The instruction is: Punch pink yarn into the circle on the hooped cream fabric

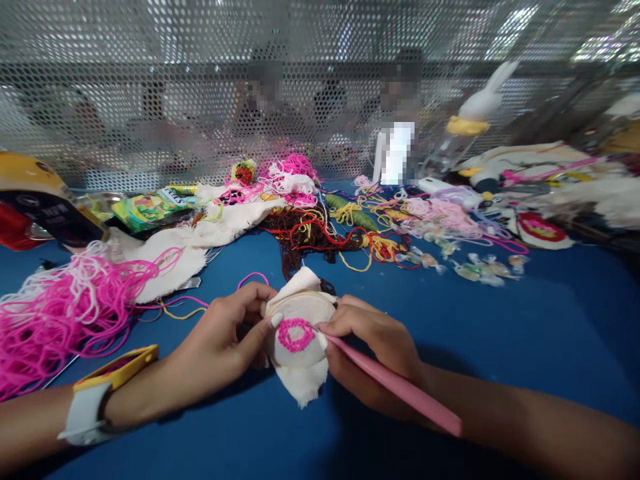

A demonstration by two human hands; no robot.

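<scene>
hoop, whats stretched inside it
White cloth fills the hoop, with a pink stitched ring on it. The pink tool's tip meets the ring; the cloth's back is hidden.

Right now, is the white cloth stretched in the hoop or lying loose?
Stretched: the white cloth sits taut inside the hoop, pink stitching flat on it, spare edges hanging out below, left hand gripping.

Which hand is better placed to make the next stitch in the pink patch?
Probably the right hand: it grips the pink punch needle, whose tip sits at the pink stitching. The left hand is busy holding the hoop and its white cloth.
</scene>
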